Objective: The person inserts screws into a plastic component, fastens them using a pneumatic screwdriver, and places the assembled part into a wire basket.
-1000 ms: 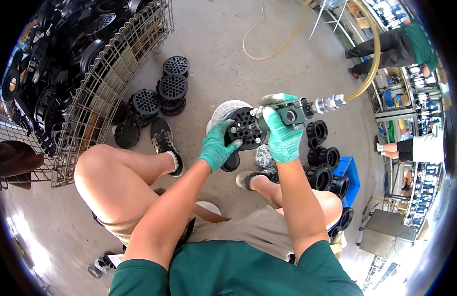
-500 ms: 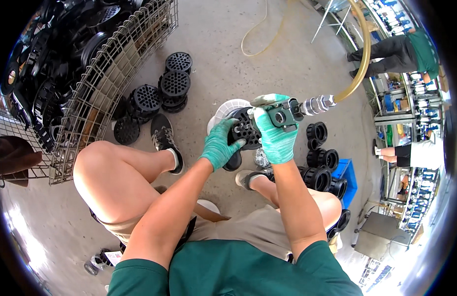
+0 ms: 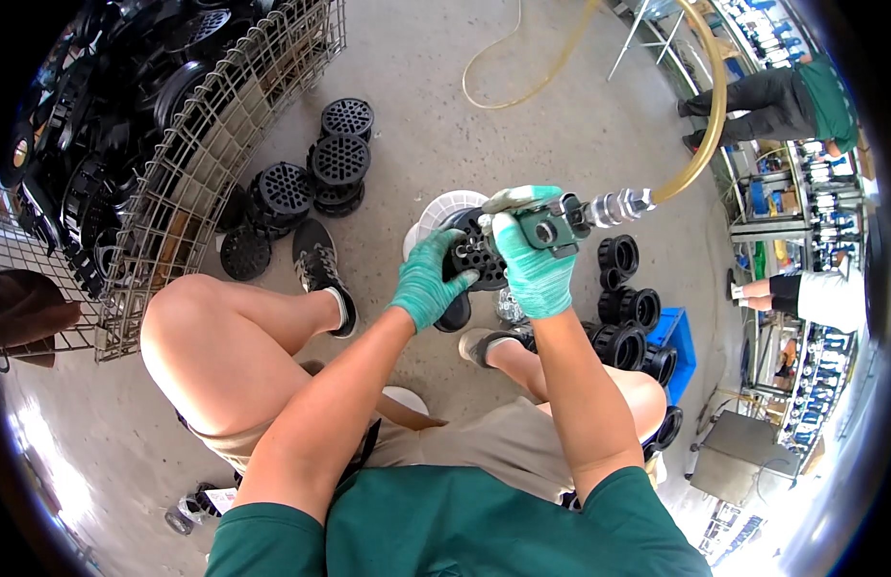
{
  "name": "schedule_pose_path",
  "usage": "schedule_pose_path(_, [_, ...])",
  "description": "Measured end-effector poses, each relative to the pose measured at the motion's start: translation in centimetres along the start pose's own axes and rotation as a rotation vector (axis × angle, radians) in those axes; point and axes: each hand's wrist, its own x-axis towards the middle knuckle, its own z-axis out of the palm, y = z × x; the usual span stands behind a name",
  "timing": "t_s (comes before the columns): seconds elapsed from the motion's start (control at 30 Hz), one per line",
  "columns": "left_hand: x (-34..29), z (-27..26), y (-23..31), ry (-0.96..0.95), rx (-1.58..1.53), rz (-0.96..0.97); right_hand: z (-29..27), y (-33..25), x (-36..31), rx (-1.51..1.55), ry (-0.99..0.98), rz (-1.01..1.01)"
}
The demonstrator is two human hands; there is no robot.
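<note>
My left hand (image 3: 428, 279), in a green glove, grips the near left edge of a black round grate (image 3: 486, 269) full of holes. Its thumb and fingers press on the rim, close to small metal screws. In my right hand (image 3: 536, 273), also gloved, is a dark green air screwdriver (image 3: 549, 229), its body lying over the right part of the grate. My fingers wrap round the tool and hide its tip. A clear yellowish air hose (image 3: 712, 115) joins its metal coupling (image 3: 618, 207). Beneath the grate, a white round piece (image 3: 449, 206) shows.
Stacked black grates (image 3: 339, 159) stand beyond my left foot, beside a wire cage (image 3: 224, 120) heaped with black parts. At right, black rings (image 3: 628, 308) lie by a blue bin (image 3: 678, 351). Small metal hardware (image 3: 510, 306) sits below the grate. Two people stand near shelves (image 3: 782, 231).
Both hands keep their hold on the grate and the air screwdriver, nearly in the same place. The hose's loop on the floor has shifted slightly left.
</note>
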Motion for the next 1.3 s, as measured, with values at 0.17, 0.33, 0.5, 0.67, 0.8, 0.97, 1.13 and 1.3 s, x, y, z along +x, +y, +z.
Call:
schedule_pose_path(0.17, [0.0, 0.6, -1.6, 0.0, -0.098, -0.036, -0.1, 0.7, 0.1, -0.07, -0.084, 0.003])
schedule_pose_path(0.33, [0.1, 1.1, -2.0, 0.019, -0.089, -0.019, -0.3, 0.3, 0.3, -0.076, -0.088, 0.009])
schedule_pose_path(0.5, [0.1, 1.0, -2.3, 0.007, -0.114, -0.042, 0.0, 0.4, 0.2, 0.016, -0.084, 0.0])
schedule_pose_path(0.67, [0.0, 0.7, -1.3, 0.007, -0.075, -0.024, -0.4, 0.5, 0.2, -0.044, -0.099, 0.009])
schedule_pose_path(0.8, [-0.1, 0.6, -1.1, 0.023, -0.067, -0.009, 0.0, 0.1, 0.3, -0.043, -0.099, 0.004])
schedule_pose_path(0.97, [-0.1, 0.3, -0.6, 0.017, -0.068, -0.049, -0.3, 0.6, 0.2, -0.047, -0.114, 0.018])
schedule_pose_path(1.13, [-0.2, 0.4, -0.8, 0.033, -0.011, -0.007, 0.2, -0.3, 0.2, -0.024, -0.109, 0.047])
schedule_pose_path(1.3, [-0.3, 0.5, -0.8, 0.035, -0.009, -0.007, 0.2, -0.1, 0.1, -0.032, -0.083, 0.009])
